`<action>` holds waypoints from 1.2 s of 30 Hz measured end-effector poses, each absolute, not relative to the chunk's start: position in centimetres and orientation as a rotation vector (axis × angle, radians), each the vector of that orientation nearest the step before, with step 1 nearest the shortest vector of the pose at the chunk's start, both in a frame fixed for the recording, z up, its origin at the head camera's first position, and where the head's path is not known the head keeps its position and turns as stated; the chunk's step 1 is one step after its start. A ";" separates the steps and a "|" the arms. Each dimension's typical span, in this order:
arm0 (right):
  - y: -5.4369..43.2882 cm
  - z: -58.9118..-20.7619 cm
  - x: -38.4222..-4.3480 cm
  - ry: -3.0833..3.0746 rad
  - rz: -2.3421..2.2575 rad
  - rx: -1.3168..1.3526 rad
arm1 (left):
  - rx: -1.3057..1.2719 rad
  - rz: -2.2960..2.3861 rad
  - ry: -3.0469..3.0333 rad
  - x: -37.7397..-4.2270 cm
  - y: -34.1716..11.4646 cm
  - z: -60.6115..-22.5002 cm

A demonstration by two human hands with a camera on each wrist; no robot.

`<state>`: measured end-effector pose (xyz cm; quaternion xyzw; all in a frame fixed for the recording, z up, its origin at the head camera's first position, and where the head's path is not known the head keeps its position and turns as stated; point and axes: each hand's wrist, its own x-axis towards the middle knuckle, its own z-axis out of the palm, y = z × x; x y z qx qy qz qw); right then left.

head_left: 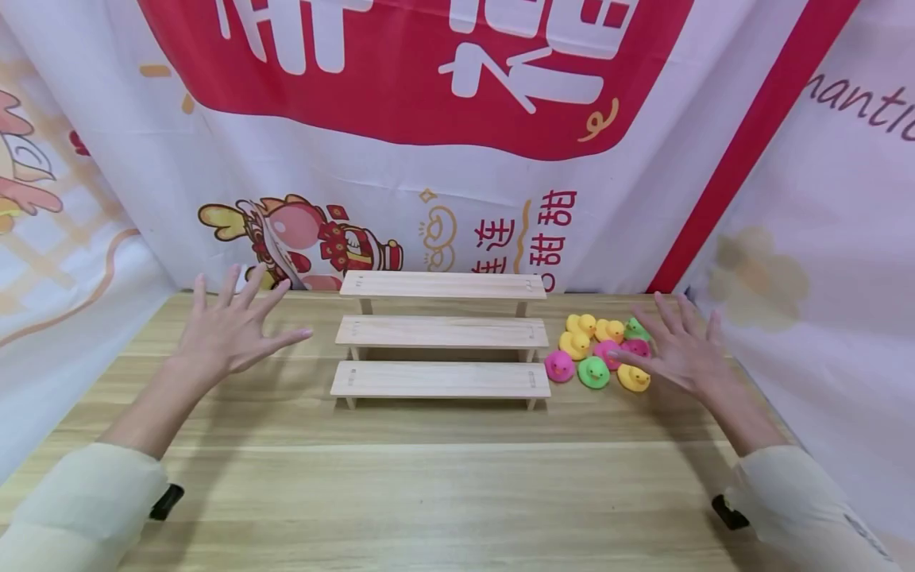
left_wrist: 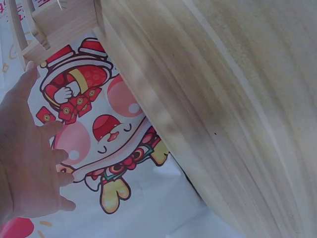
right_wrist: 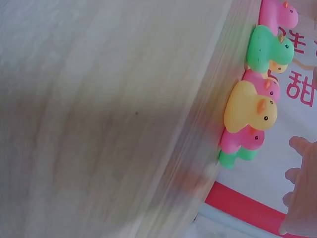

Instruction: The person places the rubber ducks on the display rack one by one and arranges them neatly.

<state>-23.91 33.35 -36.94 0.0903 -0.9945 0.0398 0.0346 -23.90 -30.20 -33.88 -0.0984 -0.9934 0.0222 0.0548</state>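
My left hand (head_left: 229, 330) hovers left of a three-step wooden rack (head_left: 440, 380), fingers spread and holding nothing. In the left wrist view that hand (left_wrist: 32, 153) shows at the left edge, its thumb near the rack's end (left_wrist: 64, 25). On the other side my right hand (head_left: 682, 349), also spread wide and holding nothing, hangs beside a cluster of small rubber ducks. Among them are a pink duck (head_left: 560, 366), a green duck (head_left: 593, 372) and a yellow duck (head_left: 634, 377). The right wrist view shows the yellow duck (right_wrist: 247, 109) in front of others, with the right hand (right_wrist: 302, 188) beyond.
The rack and ducks stand on a wood-grain table (head_left: 429, 492). Behind it hangs a white cloth with a red printed panel (head_left: 400, 103). More printed cloth encloses the left side (head_left: 64, 262) and right side (head_left: 822, 318).
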 end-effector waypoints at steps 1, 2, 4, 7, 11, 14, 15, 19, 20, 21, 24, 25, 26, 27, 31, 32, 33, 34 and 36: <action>33.3 -36.9 -23.9 -3.056 0.129 0.283 | -0.301 0.068 -3.016 -23.9 -30.1 -33.9; 33.2 -36.9 -23.9 -3.056 0.131 0.290 | -0.301 0.067 -3.016 -24.0 -30.0 -33.8; 33.0 -36.8 -23.9 -3.055 0.139 0.301 | -0.305 0.063 -3.012 -24.0 -29.7 -33.7; 32.6 -36.7 -23.8 -3.054 0.141 0.315 | -0.320 0.061 -3.007 -24.1 -29.2 -33.5; 32.2 -36.6 -23.8 -3.060 0.135 0.327 | -0.351 0.071 -3.002 -24.3 -28.4 -33.0; 32.0 -36.5 -23.9 -3.073 0.152 0.331 | -0.392 0.055 -3.017 -24.4 -27.8 -32.8; 31.9 -36.5 -23.9 -3.079 0.162 0.332 | -0.411 0.044 -3.021 -24.4 -27.6 -32.7; 31.6 -36.2 -24.0 -3.099 0.211 0.319 | -0.500 -0.107 -3.027 -24.5 -26.6 -32.9; 31.5 -36.1 -24.0 -3.101 0.219 0.315 | -0.521 -0.153 -3.024 -24.4 -26.4 -33.0; 31.5 -36.0 -24.0 -3.102 0.226 0.311 | -0.542 -0.190 -3.020 -24.5 -26.2 -33.2; 31.3 -35.9 -24.2 -3.101 0.235 0.301 | -0.585 -0.304 -3.003 -24.5 -25.7 -33.4; 31.3 -35.8 -24.2 -3.096 0.235 0.302 | -0.600 -0.344 -2.999 -24.5 -25.6 -33.5; 31.4 -35.8 -24.3 -3.092 0.236 0.303 | -0.611 -0.380 -2.996 -24.5 -25.5 -33.6; 31.4 -35.8 -24.4 -3.086 0.238 0.306 | -0.619 -0.416 -2.991 -24.5 -25.3 -33.6; 31.5 -35.8 -24.6 -3.050 0.253 0.342 | -0.640 -0.551 -2.981 -24.7 -24.9 -33.8; 31.5 -35.8 -24.7 -3.049 0.275 0.346 | -0.642 -0.577 -2.976 -24.8 -24.8 -33.9; 31.5 -35.8 -24.8 -3.051 0.312 0.346 | -0.646 -0.603 -2.969 -24.8 -24.8 -34.0; 31.5 -35.7 -24.8 -3.057 0.356 0.343 | -0.654 -0.626 -2.958 -24.9 -24.8 -34.1; 31.6 -35.6 -24.9 -3.075 0.461 0.319 | -0.666 -0.673 -2.941 -25.1 -24.7 -34.3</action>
